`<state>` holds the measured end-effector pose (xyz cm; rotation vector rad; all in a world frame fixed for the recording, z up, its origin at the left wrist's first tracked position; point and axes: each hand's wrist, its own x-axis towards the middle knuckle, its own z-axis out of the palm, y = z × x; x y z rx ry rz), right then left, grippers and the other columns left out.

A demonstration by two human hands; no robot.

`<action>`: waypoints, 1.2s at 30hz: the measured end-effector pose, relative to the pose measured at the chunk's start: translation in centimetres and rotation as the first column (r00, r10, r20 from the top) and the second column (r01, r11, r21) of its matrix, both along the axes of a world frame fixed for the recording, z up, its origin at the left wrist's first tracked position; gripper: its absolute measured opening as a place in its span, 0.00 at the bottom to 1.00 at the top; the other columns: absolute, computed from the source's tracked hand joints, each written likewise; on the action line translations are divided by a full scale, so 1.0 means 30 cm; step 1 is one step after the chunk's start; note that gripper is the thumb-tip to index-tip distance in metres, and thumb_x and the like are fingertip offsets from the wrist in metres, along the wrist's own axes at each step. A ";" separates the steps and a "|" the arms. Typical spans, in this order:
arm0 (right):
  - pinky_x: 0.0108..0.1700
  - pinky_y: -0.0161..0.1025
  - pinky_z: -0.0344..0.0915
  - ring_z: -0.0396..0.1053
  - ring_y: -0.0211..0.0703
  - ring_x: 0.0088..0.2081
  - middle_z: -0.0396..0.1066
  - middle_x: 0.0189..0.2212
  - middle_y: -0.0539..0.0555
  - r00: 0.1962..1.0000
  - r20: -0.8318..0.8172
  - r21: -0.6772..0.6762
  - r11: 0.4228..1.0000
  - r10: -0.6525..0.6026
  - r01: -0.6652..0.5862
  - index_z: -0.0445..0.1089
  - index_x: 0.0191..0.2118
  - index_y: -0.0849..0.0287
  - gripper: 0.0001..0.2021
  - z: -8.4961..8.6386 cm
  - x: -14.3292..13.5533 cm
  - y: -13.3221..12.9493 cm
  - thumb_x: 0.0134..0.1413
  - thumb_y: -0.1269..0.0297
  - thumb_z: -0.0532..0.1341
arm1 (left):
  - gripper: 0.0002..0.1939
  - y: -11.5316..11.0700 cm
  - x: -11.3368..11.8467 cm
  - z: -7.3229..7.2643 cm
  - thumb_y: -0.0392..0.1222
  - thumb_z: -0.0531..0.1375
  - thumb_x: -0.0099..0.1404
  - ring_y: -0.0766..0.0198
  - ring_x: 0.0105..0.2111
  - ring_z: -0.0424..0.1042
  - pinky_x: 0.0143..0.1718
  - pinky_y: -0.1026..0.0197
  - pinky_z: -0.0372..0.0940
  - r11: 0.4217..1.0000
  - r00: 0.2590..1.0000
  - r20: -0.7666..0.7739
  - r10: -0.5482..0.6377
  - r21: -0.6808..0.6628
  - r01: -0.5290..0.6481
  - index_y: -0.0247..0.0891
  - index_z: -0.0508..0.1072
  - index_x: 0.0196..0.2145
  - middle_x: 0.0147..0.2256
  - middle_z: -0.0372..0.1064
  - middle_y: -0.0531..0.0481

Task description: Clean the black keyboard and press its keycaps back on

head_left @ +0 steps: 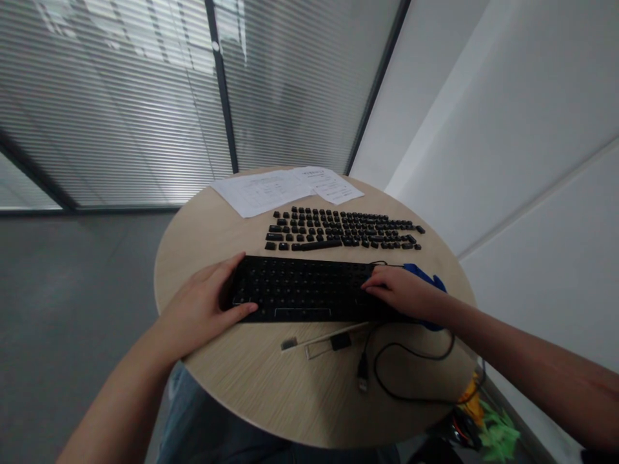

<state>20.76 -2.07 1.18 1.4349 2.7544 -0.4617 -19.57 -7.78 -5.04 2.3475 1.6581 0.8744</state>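
A black keyboard [300,290] without its keycaps lies flat on the round table, its bare switch field facing up. My left hand [206,303] grips its left end, thumb on the near corner and fingers round the far corner. Over the right part of the keyboard, my right hand [394,287] has its fingertips pressed together on the surface; whatever they hold, if anything, is hidden. Just beyond the keyboard, the loose black keycaps [322,245] lie in rows. A blue cloth [430,278] is partly covered by my right hand and forearm.
On the near side lie a brush [290,344], a keycap puller [340,341] and a cable with a USB plug [362,370]. Printed papers [271,190] rest at the table's [188,229] far edge. A white wall [532,161] stands close on the right.
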 end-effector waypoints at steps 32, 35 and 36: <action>0.44 0.40 0.65 0.69 0.44 0.38 0.71 0.35 0.57 0.996 0.069 0.157 0.986 0.053 -0.063 0.80 0.35 0.61 0.12 -0.005 -0.011 -0.023 0.65 0.68 0.59 | 0.47 -0.002 0.003 0.001 0.70 0.60 0.60 0.36 0.57 0.70 0.58 0.34 0.65 1.000 1.000 -0.010 0.019 0.004 -0.019 0.44 0.56 0.69 0.60 0.68 0.36; 0.44 0.41 0.65 0.70 0.46 0.40 0.71 0.37 0.58 0.986 0.147 0.186 0.977 0.081 -0.108 0.80 0.37 0.62 0.12 -0.002 -0.041 -0.029 0.65 0.70 0.58 | 0.46 -0.002 0.005 0.003 0.69 0.61 0.60 0.36 0.57 0.70 0.59 0.34 0.64 1.000 1.000 -0.006 0.008 0.006 -0.008 0.44 0.57 0.69 0.60 0.69 0.36; 0.44 0.41 0.65 0.70 0.46 0.40 0.71 0.37 0.58 0.982 0.163 0.186 0.974 0.097 -0.127 0.80 0.38 0.62 0.12 -0.002 -0.053 -0.030 0.65 0.70 0.57 | 0.46 -0.002 0.006 0.004 0.69 0.61 0.61 0.36 0.57 0.70 0.59 0.33 0.64 1.000 1.000 -0.004 0.002 0.008 -0.002 0.44 0.57 0.69 0.60 0.69 0.35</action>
